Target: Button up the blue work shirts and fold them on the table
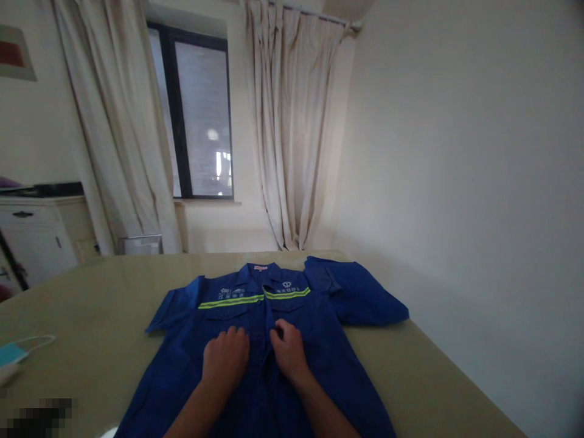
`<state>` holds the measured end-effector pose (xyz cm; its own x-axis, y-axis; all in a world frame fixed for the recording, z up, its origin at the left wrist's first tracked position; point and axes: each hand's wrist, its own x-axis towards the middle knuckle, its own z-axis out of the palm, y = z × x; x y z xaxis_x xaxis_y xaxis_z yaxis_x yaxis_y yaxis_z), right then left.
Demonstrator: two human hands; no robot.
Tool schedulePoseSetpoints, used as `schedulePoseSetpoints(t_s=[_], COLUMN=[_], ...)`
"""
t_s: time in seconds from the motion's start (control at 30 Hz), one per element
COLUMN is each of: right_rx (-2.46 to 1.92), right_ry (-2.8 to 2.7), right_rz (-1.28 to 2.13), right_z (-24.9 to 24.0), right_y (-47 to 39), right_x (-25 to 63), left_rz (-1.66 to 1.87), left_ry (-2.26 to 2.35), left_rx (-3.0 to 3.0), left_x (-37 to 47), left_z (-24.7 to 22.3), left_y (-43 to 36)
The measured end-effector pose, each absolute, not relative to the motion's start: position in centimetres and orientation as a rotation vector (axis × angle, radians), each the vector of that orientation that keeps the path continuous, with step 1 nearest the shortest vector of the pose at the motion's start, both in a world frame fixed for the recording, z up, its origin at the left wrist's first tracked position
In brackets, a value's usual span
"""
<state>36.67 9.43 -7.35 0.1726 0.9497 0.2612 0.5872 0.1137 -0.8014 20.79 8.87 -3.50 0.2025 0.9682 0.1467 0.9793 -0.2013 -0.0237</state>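
A blue short-sleeved work shirt [241, 313] with yellow-green reflective stripes and white printing on the chest lies front up, its collar toward the far edge of the table. My left hand [227, 353] rests on the shirt front below the left-side pocket flap, its fingers curled down and pressed together. My right hand [288, 347] is beside the front opening, its thumb and forefinger bent together at the fabric. The fingertips of both hands are partly hidden against the dark cloth. Folds show at the sleeve on the right.
The shirt lies on a greenish-yellow table [104, 292]. A blue face mask [13, 354] is at the left edge. A white cabinet [36, 231], curtains [292, 121] and a window [205, 121] stand behind; a wall [456, 182] borders the right.
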Motion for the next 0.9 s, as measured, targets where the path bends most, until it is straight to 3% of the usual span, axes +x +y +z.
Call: schedulePoseSetpoints(t_s=[0.27, 0.57, 0.9], right_rx=[-1.259, -1.302, -1.379], right_ry=[-1.324, -1.378, -1.542], right_rz=[0.736, 0.557, 0.39], right_z=[-7.9, -7.9, -6.2], right_y=[9.9, 10.6, 9.3], right_x=[36.7, 35.2, 34.4], left_rz=[-0.66, -1.297, -1.296], left_ry=[-1.731, -1.679, -1.692], left_rx=[-2.67, -2.68, -2.79], left_x=[21.1, 20.8, 20.7], left_z=[-7.4, -7.4, -7.0], left_y=[11.8, 12.3, 11.6])
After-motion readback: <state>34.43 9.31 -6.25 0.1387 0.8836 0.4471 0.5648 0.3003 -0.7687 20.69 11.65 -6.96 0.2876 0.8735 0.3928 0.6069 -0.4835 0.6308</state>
